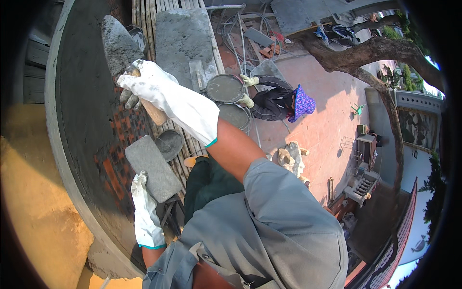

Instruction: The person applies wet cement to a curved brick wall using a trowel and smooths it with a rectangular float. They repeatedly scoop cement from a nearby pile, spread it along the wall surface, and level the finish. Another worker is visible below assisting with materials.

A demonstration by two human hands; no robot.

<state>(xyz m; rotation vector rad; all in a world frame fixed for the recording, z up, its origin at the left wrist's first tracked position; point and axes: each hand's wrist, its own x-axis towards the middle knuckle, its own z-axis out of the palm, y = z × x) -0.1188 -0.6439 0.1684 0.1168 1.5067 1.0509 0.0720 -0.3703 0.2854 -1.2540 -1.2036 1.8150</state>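
Observation:
In my right hand [137, 84], gloved in stained white, is a trowel; its wooden handle [156, 114] juts out behind my closed fingers. The wide trowel blade [118, 44] is coated with grey mortar and lies over the wall side. My left hand [140, 188], also in a white glove, grips the edge of a flat grey rectangular board [153, 167]; part of its grip is hidden under the board. Beside both hands stands a brick wall [126, 137], its bricks bare in the middle and covered with smooth grey mortar [79, 106] further left.
Bamboo poles [143, 19] form a platform bearing a mortar-smeared board [185, 41] and a metal float [197, 74]. A black bucket [169, 144] sits near my left hand. A co-worker in a purple hat [302, 103] holds a mortar bucket [225, 89] with gloved hands.

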